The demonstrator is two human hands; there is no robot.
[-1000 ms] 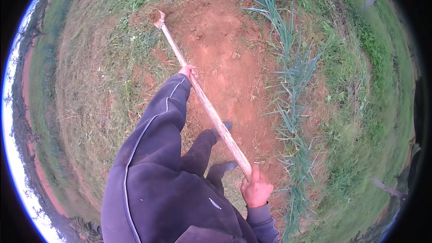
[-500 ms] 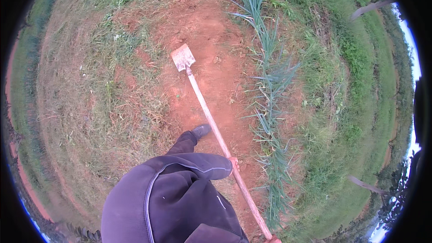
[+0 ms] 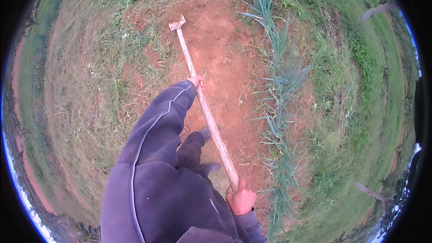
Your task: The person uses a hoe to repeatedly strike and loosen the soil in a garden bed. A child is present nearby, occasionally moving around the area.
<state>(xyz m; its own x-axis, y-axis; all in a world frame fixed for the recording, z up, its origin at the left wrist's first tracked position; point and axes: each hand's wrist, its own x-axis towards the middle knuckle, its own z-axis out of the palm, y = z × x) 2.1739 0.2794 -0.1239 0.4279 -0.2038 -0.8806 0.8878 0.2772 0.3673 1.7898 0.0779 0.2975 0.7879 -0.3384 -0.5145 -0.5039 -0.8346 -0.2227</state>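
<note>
A shovel (image 3: 206, 108) with a long wooden handle slants across the view, its soil-stained, roughly square metal blade (image 3: 177, 22) pointing away from me. The blade shows at a steep angle, and I cannot tell whether it touches the ground. Stretched far forward, my left hand (image 3: 196, 81) is wrapped round the upper part of the handle, towards the blade. My right hand (image 3: 241, 198) grips the near end of the handle, close to my body. Both hands are closed on the wood.
A strip of bare reddish soil (image 3: 220, 76) runs ahead of me. Along its right side stands a row of green onion-like plants (image 3: 274, 90). Dry cut grass (image 3: 99, 103) covers the left, and greener grass (image 3: 360, 121) the right. My shoe (image 3: 205, 134) is on the soil near the handle.
The shovel has moved forward, and its blade has turned to a steeper angle. My left hand has reached forward with it; my right hand has risen into fuller view.
</note>
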